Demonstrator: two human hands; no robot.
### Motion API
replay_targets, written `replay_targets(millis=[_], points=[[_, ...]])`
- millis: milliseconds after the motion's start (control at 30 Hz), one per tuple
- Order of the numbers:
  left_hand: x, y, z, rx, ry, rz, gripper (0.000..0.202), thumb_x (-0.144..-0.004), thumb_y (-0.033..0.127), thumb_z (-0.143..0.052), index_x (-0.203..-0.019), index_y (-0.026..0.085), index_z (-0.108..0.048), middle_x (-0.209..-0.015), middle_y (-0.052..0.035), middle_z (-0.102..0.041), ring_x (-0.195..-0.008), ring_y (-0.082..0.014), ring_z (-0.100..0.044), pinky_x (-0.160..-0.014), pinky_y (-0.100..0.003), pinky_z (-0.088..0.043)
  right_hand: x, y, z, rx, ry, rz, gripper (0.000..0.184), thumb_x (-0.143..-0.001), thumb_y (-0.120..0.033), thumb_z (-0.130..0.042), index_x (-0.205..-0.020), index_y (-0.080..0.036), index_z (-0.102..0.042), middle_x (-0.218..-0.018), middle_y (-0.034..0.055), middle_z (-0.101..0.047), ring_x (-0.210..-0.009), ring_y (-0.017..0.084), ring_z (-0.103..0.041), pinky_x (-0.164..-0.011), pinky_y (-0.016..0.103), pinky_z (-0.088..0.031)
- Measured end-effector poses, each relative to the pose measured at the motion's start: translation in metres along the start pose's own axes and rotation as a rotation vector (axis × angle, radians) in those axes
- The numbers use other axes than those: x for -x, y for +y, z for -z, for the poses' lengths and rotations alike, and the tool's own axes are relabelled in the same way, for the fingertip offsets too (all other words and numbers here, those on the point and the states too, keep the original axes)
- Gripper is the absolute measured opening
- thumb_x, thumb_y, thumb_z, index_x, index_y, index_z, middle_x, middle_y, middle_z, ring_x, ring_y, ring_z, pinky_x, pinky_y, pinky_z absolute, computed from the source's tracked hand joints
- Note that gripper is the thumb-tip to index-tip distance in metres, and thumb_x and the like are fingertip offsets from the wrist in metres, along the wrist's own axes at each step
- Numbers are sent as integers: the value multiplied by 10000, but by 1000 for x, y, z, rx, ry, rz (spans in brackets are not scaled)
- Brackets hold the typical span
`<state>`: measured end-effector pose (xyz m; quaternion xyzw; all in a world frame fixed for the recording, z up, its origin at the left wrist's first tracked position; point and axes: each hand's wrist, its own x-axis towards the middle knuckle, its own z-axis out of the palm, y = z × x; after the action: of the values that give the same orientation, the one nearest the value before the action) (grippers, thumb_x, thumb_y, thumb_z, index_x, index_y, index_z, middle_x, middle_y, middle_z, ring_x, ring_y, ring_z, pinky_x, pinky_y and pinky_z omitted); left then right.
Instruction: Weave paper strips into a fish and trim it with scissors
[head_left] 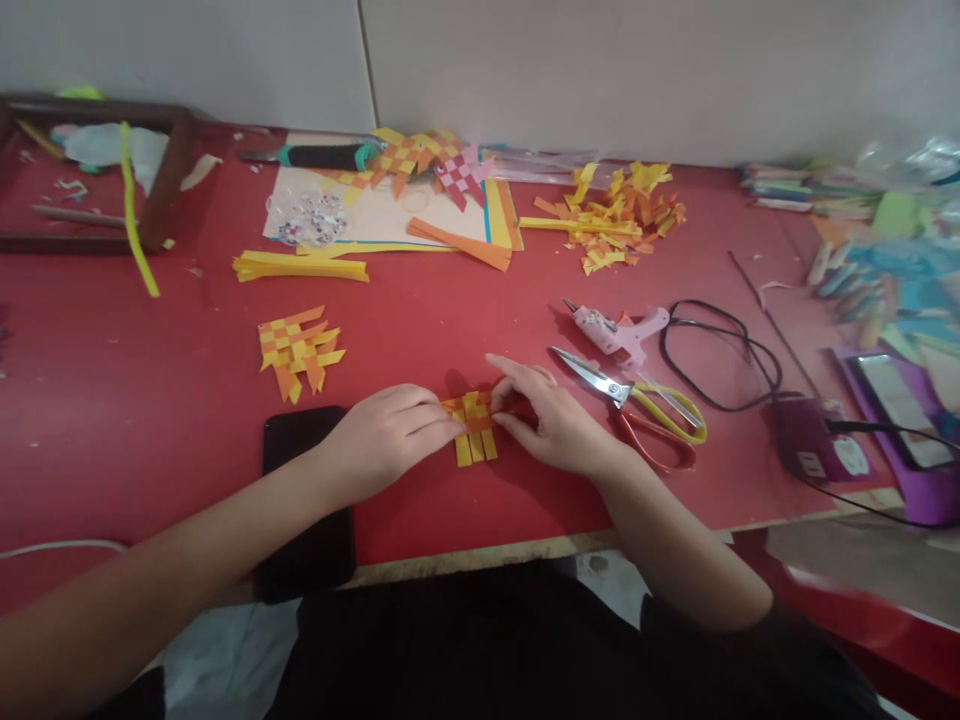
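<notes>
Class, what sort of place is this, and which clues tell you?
Probably a paper-craft worktable: a pink glue gun, scissors and a heap of yellow and orange paper scraps lie on its red top.

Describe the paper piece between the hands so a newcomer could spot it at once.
On the red table, near its front edge, the left hand and right hand face each other. Between them is a small orange-and-yellow woven paper piece. Unlike the woven fish to its left, it has three straight yellow strips pointing toward that edge.
</notes>
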<state>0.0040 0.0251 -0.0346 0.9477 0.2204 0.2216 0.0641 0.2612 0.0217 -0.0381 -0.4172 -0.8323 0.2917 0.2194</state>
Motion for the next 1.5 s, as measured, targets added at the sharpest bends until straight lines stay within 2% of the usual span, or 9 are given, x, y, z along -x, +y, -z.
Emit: replay_targets(millis=[200, 333, 533, 733, 933, 1300, 1500], points=[[0, -1, -2, 113, -30, 153, 239, -997, 177, -433, -962, 129, -664, -933, -95, -702, -897, -211, -592, -820, -376, -548, 0, -3, 0, 23, -10, 8, 644, -865, -92, -490, -1460, -237, -291, -960, 45, -632, -939, 215, -590, -960, 488, -443], [0, 0, -1, 108, -44, 144, 238, -986, 163, -441, -1008, 113, -673, -957, -110, -695, -906, -225, -580, -815, -390, -548, 0, -7, -5, 42, 23, 0, 645, -840, -109, -513, -1441, -227, -310, -963, 43, -621, -926, 216, -579, -971, 489, -416], [0, 2, -1, 99, -72, 138, 250, -979, 166, -456, -1002, 125, -701, -971, -116, -689, -926, -227, -576, -822, -393, -547, -2, -7, -13, 79, 74, -64, 591, -877, -275, -627, -1395, -203, -352, -890, 23, -623, -867, 209, -578, -950, 463, -397], [-2, 1, 4, 167, -101, 183, 227, -970, 152, -464, -1022, 108, -681, -1006, -123, -683, -952, -238, -568, -855, -399, -524, -3, -6, -17, 109, 73, -62, 602, -843, -195, -599, -1391, -210, -350, -895, 26, -618, -872, 216, -574, -933, 451, -399], [-7, -6, 10, 316, -180, 258, 168, -965, 184, -505, -1016, 142, -660, -988, -84, -695, -926, -214, -578, -847, -364, -496, -2, -8, -17, 132, 67, -59, 600, -811, -176, -579, -1377, -182, -380, -903, 34, -619, -896, 227, -572, -931, 449, -399], [-7, -10, 6, 102, -145, 57, 266, -981, 179, -469, -1032, 151, -728, -999, -113, -699, -922, -234, -584, -806, -384, -536, -3, -5, -18, 110, 80, -58, 557, -869, -233, -602, -1377, -196, -377, -880, 27, -622, -861, 216, -574, -927, 435, -392], [-5, -9, 3, -23, -29, -136, 270, -990, 135, -443, -1030, 80, -705, -1053, -111, -732, -980, -235, -642, -883, -374, -554, -3, -6, -17, 97, 68, -81, 596, -829, -169, -587, -1384, -212, -374, -893, 23, -626, -886, 219, -580, -944, 442, -385]])
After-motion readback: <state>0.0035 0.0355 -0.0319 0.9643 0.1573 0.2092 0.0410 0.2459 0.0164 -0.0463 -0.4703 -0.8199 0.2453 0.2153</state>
